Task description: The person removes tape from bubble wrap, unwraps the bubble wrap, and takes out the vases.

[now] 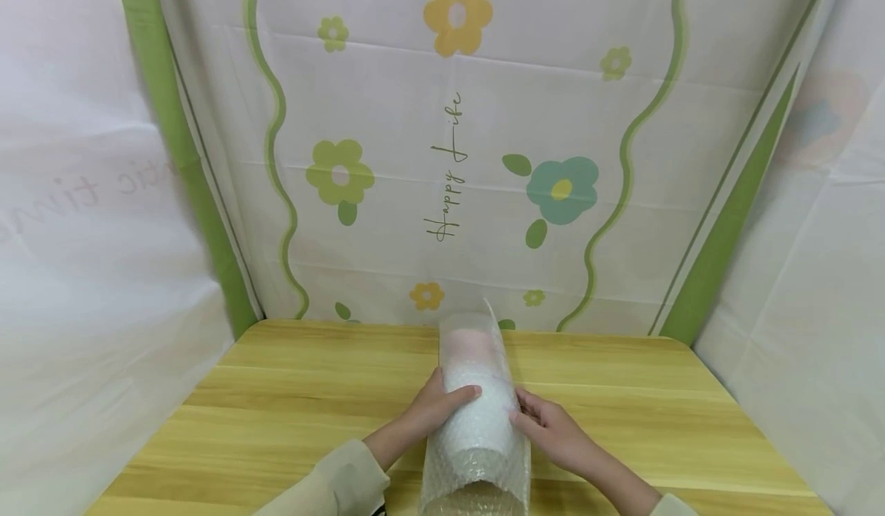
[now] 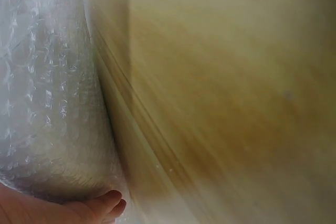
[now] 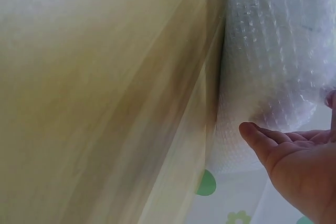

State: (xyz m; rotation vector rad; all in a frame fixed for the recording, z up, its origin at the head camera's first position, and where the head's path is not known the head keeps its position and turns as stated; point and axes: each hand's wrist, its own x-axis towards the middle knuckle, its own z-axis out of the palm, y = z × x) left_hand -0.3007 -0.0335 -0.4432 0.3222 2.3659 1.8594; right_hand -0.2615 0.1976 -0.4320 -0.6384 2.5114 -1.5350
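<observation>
A roll-shaped bundle of clear bubble wrap (image 1: 480, 428) lies lengthwise on the wooden table, pointing away from me. Something pale pink shows through its far part, its kind hidden by the layers. The near end gapes like an open tube. My left hand (image 1: 437, 405) holds the bundle's left side, thumb laid over the top; in the left wrist view fingertips (image 2: 113, 200) curl round the wrap. On the opposite side my right hand (image 1: 556, 428) grips the wrap's right edge between thumb and fingers. The right wrist view shows that hand (image 3: 299, 166) against the bubbled surface (image 3: 273, 61).
The wood-grain table (image 1: 311, 370) spreads out on both sides of the bundle. A flower-printed white cloth (image 1: 387, 101) hangs behind its far edge, and further white cloth panels (image 1: 90, 270) hang at left and right. A loose wrap flap sticks up at the far end.
</observation>
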